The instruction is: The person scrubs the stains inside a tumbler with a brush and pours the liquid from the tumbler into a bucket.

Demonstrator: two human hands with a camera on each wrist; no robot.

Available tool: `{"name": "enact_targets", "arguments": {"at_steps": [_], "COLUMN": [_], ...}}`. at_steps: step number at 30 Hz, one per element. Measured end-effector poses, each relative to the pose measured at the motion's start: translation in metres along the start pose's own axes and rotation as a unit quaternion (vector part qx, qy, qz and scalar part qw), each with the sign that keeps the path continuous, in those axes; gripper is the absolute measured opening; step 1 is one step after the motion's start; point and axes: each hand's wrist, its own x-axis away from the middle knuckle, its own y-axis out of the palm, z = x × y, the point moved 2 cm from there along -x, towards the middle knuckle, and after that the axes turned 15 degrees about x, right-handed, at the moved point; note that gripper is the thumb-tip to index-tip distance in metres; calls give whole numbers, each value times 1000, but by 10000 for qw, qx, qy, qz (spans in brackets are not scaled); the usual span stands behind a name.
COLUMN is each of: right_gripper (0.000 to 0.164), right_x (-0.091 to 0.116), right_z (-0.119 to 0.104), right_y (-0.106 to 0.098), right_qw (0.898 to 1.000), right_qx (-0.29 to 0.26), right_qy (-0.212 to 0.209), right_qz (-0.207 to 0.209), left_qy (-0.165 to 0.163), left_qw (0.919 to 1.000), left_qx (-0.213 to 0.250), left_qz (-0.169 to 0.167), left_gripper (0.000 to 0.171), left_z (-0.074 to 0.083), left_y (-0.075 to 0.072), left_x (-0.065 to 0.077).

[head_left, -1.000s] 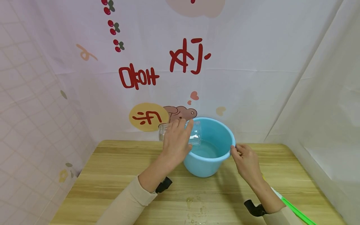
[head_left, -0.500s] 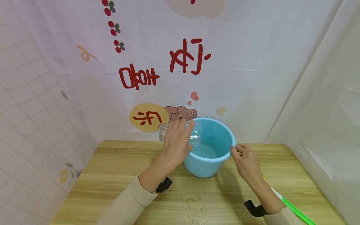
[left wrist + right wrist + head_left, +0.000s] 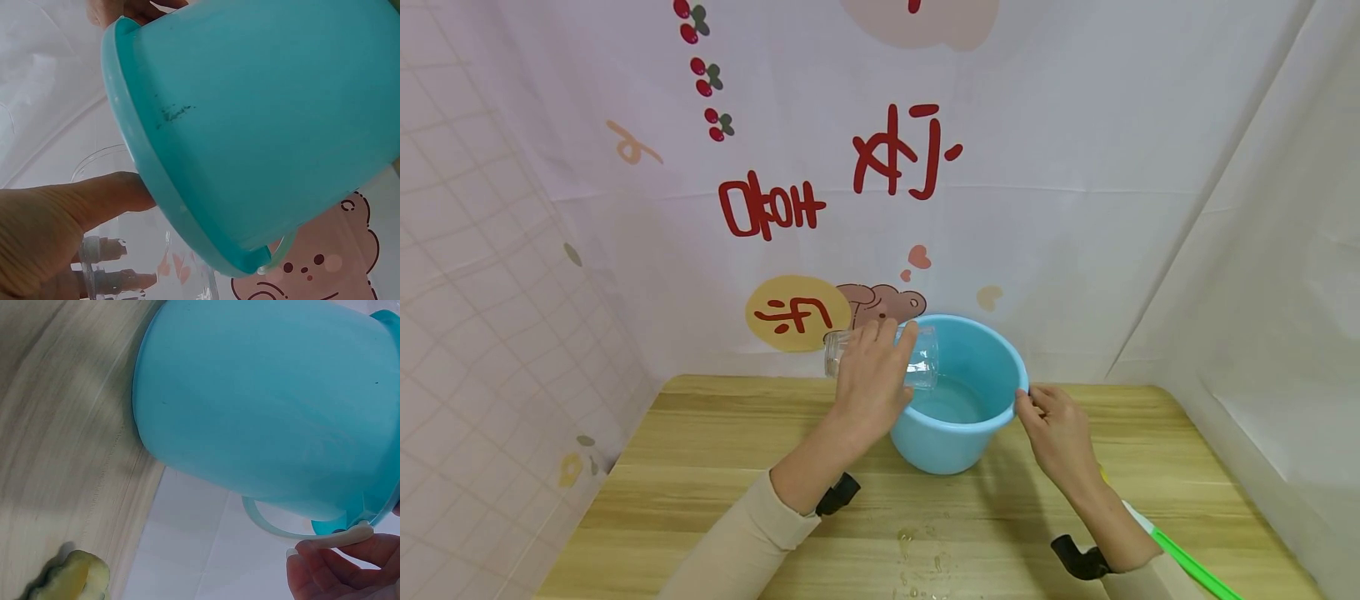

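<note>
A light blue bucket stands on the wooden table, with a shallow layer of water in its bottom. My left hand grips a clear drinking glass lying on its side, its right end over the bucket's left rim. In the left wrist view, the thumb lies at the rim, and fingers show through the glass. At the bucket's right side, my right hand holds the rim, thumb in front. The right wrist view shows its fingers pinching the pale handle near its end.
A brush with a green and white handle lies on the table, partly under my right forearm; its yellow sponge head shows in the right wrist view. Water drops wet the table front. A printed white cloth hangs close behind the bucket.
</note>
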Motion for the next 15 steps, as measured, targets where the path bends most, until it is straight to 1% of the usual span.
{"name": "enact_targets", "arguments": {"at_steps": [15], "right_gripper": [41], "right_x": [0], "right_z": [1], "right_y": [2], "right_qw": [9999], "right_qx": [-13], "right_qy": [-113], "right_qz": [90], "left_qy": [55], "left_qw": [10000], "left_qx": [27], "left_qz": [-31], "left_gripper": [83], "left_z": [0], "left_y": [0], "left_x": [0]}}
